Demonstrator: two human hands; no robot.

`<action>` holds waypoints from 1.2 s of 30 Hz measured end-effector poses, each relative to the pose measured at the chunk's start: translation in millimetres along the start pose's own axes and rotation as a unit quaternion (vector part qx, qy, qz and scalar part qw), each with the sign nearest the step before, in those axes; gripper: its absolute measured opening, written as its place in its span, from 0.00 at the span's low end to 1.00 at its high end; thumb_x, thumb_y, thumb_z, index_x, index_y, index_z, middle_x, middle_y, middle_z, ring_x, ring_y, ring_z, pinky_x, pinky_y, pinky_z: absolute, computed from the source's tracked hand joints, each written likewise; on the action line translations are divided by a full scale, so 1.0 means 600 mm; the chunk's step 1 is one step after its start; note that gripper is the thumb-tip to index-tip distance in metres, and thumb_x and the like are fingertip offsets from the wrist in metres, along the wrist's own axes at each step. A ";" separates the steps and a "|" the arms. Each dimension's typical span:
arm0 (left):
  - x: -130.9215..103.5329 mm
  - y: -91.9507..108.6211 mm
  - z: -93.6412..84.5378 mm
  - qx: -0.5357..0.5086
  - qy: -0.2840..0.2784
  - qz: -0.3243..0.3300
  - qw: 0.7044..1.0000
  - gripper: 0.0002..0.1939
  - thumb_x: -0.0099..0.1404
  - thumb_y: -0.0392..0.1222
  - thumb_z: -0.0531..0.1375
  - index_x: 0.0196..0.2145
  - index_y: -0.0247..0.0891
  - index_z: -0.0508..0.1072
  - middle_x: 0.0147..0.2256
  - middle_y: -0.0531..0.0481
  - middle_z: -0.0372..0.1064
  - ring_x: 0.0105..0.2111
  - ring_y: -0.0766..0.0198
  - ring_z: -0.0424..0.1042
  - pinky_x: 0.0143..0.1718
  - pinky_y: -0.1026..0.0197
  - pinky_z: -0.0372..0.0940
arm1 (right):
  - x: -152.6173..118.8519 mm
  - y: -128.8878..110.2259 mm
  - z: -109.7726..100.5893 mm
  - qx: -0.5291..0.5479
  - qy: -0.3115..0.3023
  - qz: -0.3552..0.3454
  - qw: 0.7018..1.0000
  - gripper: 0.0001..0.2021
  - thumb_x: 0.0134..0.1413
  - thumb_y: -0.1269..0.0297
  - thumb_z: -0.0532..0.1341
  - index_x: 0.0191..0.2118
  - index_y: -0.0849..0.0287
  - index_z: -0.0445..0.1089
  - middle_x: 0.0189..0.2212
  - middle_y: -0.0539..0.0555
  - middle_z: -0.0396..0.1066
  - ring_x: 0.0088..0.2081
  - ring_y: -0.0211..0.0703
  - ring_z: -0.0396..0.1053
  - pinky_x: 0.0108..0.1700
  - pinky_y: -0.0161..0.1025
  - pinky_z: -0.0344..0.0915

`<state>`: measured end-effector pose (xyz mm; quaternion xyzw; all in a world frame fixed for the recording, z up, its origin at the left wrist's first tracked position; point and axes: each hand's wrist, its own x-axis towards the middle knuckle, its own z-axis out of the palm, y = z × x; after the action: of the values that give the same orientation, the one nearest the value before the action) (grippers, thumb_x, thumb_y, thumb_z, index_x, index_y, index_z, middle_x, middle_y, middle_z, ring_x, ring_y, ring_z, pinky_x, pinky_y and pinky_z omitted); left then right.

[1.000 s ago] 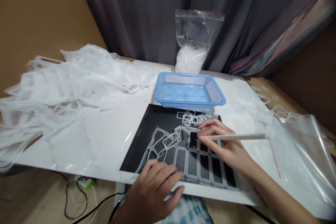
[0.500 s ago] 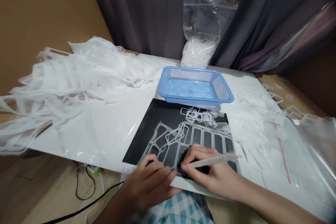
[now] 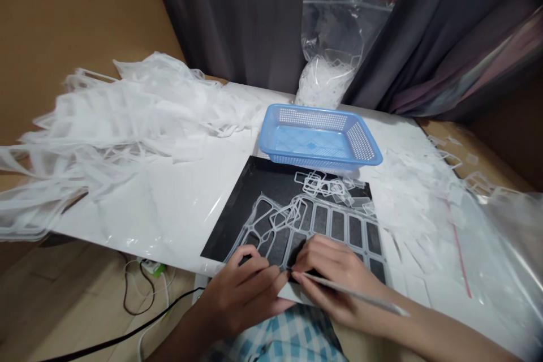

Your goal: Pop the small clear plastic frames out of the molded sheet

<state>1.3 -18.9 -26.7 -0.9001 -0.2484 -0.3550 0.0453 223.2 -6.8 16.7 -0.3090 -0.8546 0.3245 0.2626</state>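
Observation:
My right hand [image 3: 339, 274] holds a slim pale-grey tool [image 3: 360, 294] like a pen, its tip down at the near edge of a black mat [image 3: 231, 218]. On that mat lies a thin whitish lattice sheet [image 3: 326, 220] with rounded rectangular openings. My left hand [image 3: 250, 294] is beside the tip, fingers bent and closed on the sheet's near edge; its fingertips partly hide what they grip. Small loose frame-shaped pieces [image 3: 322, 185] are heaped at the mat's far side, and more lie tangled over the sheet's left part.
A blue plastic basket [image 3: 271, 153] stands just behind the mat. Farther back is a zip bag [image 3: 326, 79] with white scraps. White lattice sheets [image 3: 127, 113] pile up at the left. Clear pieces [image 3: 407, 203] and plastic bags [image 3: 479, 249] cover the right. Cables [image 3: 148, 294] hang below left.
The tool in my right hand has tilted, its rear end swinging down toward my wrist. My left hand stays in nearly the same place. The whole view has shifted slightly.

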 end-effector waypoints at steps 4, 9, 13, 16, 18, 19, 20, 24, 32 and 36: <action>0.002 -0.001 0.002 -0.001 0.010 -0.005 1.000 0.10 0.72 0.42 0.58 0.40 0.32 0.75 0.32 0.53 0.74 0.34 0.66 0.68 0.42 0.56 0.60 | 0.001 -0.005 -0.001 -0.016 0.016 -0.018 1.000 0.06 0.65 0.72 0.53 0.36 0.61 0.65 0.30 0.55 0.68 0.32 0.42 0.62 0.34 0.40 0.60; 0.005 0.001 -0.002 -0.002 0.011 -0.006 1.000 0.11 0.72 0.42 0.58 0.40 0.31 0.75 0.32 0.53 0.73 0.34 0.66 0.67 0.42 0.55 0.59 | 0.001 -0.007 -0.002 -0.031 0.021 -0.031 0.999 0.07 0.63 0.74 0.53 0.34 0.61 0.64 0.28 0.55 0.66 0.30 0.41 0.61 0.32 0.39 0.59; 0.003 0.002 -0.005 -0.006 -0.003 -0.005 1.000 0.09 0.71 0.41 0.59 0.42 0.31 0.75 0.33 0.53 0.74 0.34 0.67 0.68 0.42 0.56 0.59 | -0.002 -0.006 0.001 -0.048 0.033 -0.049 0.997 0.07 0.64 0.74 0.54 0.34 0.62 0.66 0.28 0.55 0.68 0.30 0.41 0.63 0.31 0.38 0.59; 0.001 0.002 -0.003 -0.008 -0.003 0.001 1.000 0.08 0.69 0.40 0.61 0.43 0.32 0.74 0.33 0.53 0.74 0.34 0.67 0.67 0.42 0.55 0.59 | -0.004 -0.004 0.006 -0.070 0.042 -0.059 0.995 0.07 0.64 0.74 0.54 0.35 0.63 0.67 0.28 0.55 0.68 0.30 0.42 0.63 0.31 0.38 0.60; 0.002 0.003 -0.002 -0.004 0.001 -0.004 1.000 0.08 0.69 0.40 0.61 0.42 0.32 0.74 0.32 0.53 0.74 0.34 0.66 0.67 0.42 0.55 0.58 | -0.007 0.000 0.009 -0.106 0.046 -0.076 0.990 0.08 0.65 0.74 0.54 0.35 0.63 0.67 0.27 0.56 0.69 0.30 0.42 0.63 0.31 0.39 0.61; 0.003 0.003 -0.001 -0.001 0.004 -0.009 1.000 0.08 0.70 0.41 0.60 0.41 0.32 0.74 0.32 0.53 0.74 0.33 0.66 0.67 0.42 0.55 0.58 | -0.008 0.001 0.010 -0.130 0.042 -0.087 0.987 0.08 0.65 0.74 0.53 0.35 0.63 0.68 0.28 0.56 0.70 0.30 0.42 0.64 0.32 0.39 0.61; 0.005 0.004 -0.001 0.000 0.005 -0.013 1.000 0.08 0.70 0.40 0.60 0.40 0.32 0.74 0.31 0.53 0.74 0.33 0.66 0.67 0.42 0.55 0.58 | -0.010 0.002 0.011 -0.160 0.036 -0.102 0.981 0.09 0.65 0.74 0.53 0.35 0.63 0.68 0.29 0.57 0.71 0.31 0.43 0.65 0.33 0.40 0.63; 0.010 0.005 -0.003 -0.013 0.007 -0.012 1.000 0.09 0.73 0.38 0.55 0.38 0.32 0.74 0.30 0.54 0.74 0.33 0.68 0.69 0.40 0.58 0.59 | -0.017 0.003 0.015 -0.285 0.039 -0.174 0.942 0.11 0.65 0.74 0.53 0.34 0.63 0.71 0.37 0.59 0.75 0.38 0.47 0.70 0.38 0.43 0.68; 0.009 0.003 -0.004 -0.029 0.011 -0.019 0.999 0.08 0.71 0.40 0.58 0.39 0.32 0.73 0.31 0.52 0.75 0.33 0.66 0.71 0.37 0.59 0.65 | -0.014 0.000 0.017 -0.241 0.061 -0.152 0.957 0.06 0.64 0.75 0.57 0.38 0.63 0.71 0.42 0.60 0.77 0.44 0.51 0.71 0.43 0.45 0.71; 0.000 0.003 0.000 -0.014 0.007 -0.007 1.000 0.09 0.69 0.41 0.61 0.42 0.32 0.74 0.32 0.52 0.74 0.33 0.65 0.71 0.37 0.59 0.66 | -0.003 -0.002 0.001 0.026 0.046 0.010 0.999 0.05 0.65 0.73 0.57 0.38 0.60 0.69 0.33 0.54 0.74 0.35 0.41 0.70 0.40 0.40 0.69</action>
<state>2.0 -20.2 -26.3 -0.8964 -0.2496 -0.3648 0.0323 223.5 -9.2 16.8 -0.3250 -0.8296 0.3349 0.3065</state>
